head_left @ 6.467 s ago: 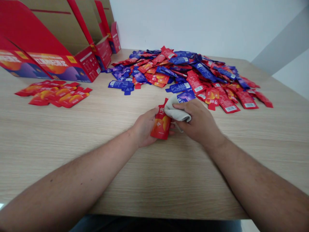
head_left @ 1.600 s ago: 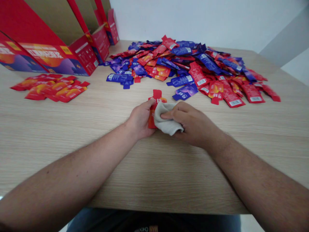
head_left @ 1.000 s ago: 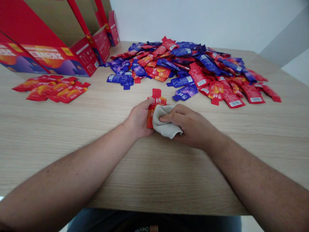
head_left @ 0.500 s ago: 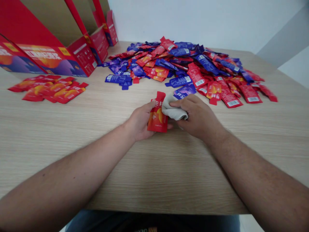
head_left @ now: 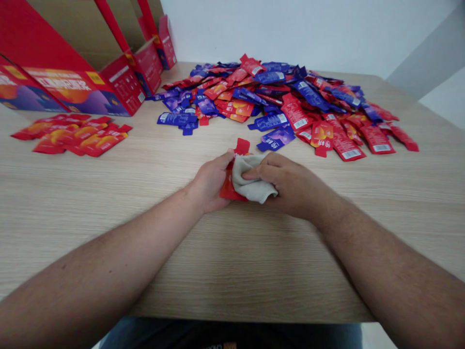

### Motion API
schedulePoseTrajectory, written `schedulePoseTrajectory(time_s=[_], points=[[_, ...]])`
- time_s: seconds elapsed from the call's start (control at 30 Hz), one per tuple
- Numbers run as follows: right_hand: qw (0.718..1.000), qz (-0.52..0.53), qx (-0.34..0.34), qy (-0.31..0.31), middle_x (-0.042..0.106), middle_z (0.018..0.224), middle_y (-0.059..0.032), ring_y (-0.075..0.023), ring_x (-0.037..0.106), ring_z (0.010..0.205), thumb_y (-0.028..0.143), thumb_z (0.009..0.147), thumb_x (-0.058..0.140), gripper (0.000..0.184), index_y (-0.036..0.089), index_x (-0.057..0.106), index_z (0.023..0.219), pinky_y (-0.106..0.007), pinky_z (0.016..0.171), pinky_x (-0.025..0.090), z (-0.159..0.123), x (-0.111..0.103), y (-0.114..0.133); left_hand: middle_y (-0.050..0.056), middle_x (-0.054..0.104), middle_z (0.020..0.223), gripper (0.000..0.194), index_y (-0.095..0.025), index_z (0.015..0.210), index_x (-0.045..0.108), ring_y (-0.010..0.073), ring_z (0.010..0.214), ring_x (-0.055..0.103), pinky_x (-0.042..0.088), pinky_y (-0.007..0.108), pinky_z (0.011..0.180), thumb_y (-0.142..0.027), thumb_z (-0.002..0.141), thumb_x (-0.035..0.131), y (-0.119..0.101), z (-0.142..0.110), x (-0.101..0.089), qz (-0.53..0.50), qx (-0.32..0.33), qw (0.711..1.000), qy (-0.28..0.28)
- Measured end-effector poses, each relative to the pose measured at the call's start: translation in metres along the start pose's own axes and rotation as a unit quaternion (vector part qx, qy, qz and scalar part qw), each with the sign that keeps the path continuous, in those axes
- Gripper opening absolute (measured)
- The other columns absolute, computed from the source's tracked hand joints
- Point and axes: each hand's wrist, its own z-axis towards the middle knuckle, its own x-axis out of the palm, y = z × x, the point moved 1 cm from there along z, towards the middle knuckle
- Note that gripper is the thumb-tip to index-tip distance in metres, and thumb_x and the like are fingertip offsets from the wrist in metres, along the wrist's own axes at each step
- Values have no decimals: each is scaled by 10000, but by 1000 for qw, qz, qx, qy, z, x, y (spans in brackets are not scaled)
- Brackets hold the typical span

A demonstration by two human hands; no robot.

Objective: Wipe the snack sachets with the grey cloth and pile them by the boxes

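Note:
My left hand [head_left: 212, 183] is closed on a red pouch [head_left: 228, 188] with orange artwork, its thumb on the near left edge and the narrow top tab pointing away from me. A folded pale grey cloth [head_left: 250, 179] lies pressed against the pouch's front and covers much of it. My right hand [head_left: 290, 184] grips this cloth, its thumb and fingers pushing it onto the pouch. Just beyond my hands, a purple pouch [head_left: 276, 138] lies at the near edge of a large heap of red and purple pouches [head_left: 250, 94].
Several red pouches [head_left: 78, 133] lie overlapping on the left of the wooden table [head_left: 254, 271]. Behind them stand open red and purple cardboard boxes [head_left: 121, 87]. A white wall [head_left: 308, 34] rises at the table's far edge.
My right hand has moved the cloth left and slightly down, across the pouch's front, so less of the pouch shows. My left hand has stayed almost in place.

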Motion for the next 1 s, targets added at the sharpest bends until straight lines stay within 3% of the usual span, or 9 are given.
schedulePoseTrajectory(time_s=[0.1,0.27,0.4,0.53,0.67,0.83,1.0], points=[[997,-51,48,-38,715,1107,-120,-298,687,998,201,822,802,455,222,795,1276,-410,848,564,0,-3,-3,140,834,972,502,-112,1209,765,277,831,789,669,458,840,-393,1140,355,-1,1,-1,11,-1,1000,0],[999,0,-4,34,712,1114,-90,-262,692,965,225,823,832,442,267,798,1262,-372,826,565,0,-1,-1,145,832,994,494,-113,1216,759,305,994,806,663,454,922,-392,1130,361,0,4,-2,-19,0,1000,0],[997,-59,48,-6,711,1113,-120,-294,691,980,229,825,819,445,234,801,1270,-416,851,569,-1,-2,-6,168,831,1032,527,-102,1255,748,323,1016,808,671,479,894,-410,1136,337,-1,5,-2,-15,-15,1000,10],[999,-37,19,30,711,1125,-105,-275,695,973,214,829,805,452,253,793,1279,-388,834,576,-1,-2,-6,164,832,1003,545,-88,1256,745,299,961,813,673,434,867,-403,1143,314,-2,3,-1,-25,-11,1000,0],[994,-84,68,-23,709,1125,-134,-299,679,969,220,844,790,438,224,790,1282,-416,827,568,0,-1,-5,162,831,982,555,-94,1293,738,307,901,812,674,475,858,-425,1143,318,-3,0,0,0,-24,1000,-11],[998,-48,28,11,704,1126,-109,-281,686,984,211,846,792,461,252,780,1305,-392,837,572,1,2,-3,151,838,1010,540,-101,1322,737,306,956,812,671,463,901,-399,1140,325,-3,1,1,-26,-19,999,-8],[993,-84,73,-23,712,1147,-143,-314,691,1002,226,846,800,445,213,783,1291,-434,853,578,1,1,-7,161,835,1013,533,-102,1322,729,315,937,808,674,499,883,-418,1140,342,-2,3,-3,-6,-20,1000,-10]])
